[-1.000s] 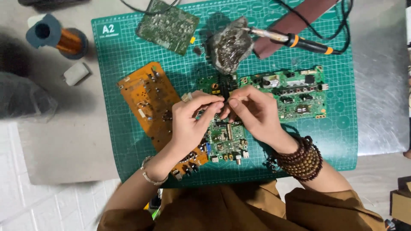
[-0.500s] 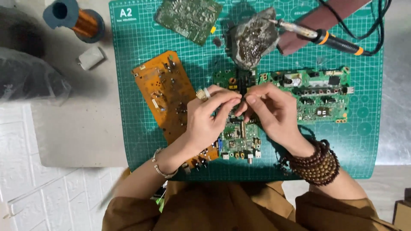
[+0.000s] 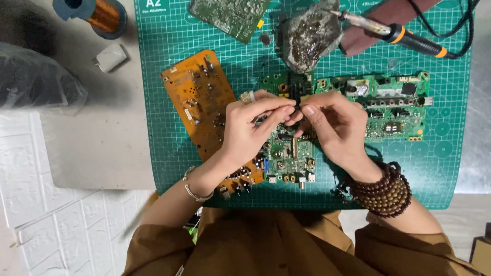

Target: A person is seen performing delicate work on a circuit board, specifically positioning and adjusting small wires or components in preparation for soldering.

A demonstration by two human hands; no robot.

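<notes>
I see my left hand [image 3: 250, 130] and right hand [image 3: 335, 128] meeting fingertip to fingertip over the green circuit board [image 3: 289, 148] at the middle of the green cutting mat [image 3: 169, 36]. Both hands have thumb and forefinger pinched together on something very small between them; it is too tiny for me to make out, so I cannot tell which grip actually bears it. The board lies flat right under the fingers, touching the heels of both hands, its long axis running away from me toward the top of the mat.

Just left of it the orange circuit board [image 3: 197, 102] lies tilted, its long axis slanting from upper left to lower right, partly under my left wrist. A wider green board [image 3: 388, 105] lies crosswise to the right. Beyond my fingers sits a lump of solder-crusted sponge [image 3: 309, 36] with the soldering iron [image 3: 404, 36] resting its tip on it. The mat covers a grey table [image 3: 97, 143]; a copper wire spool [image 3: 99, 15] stands at the far left.
</notes>
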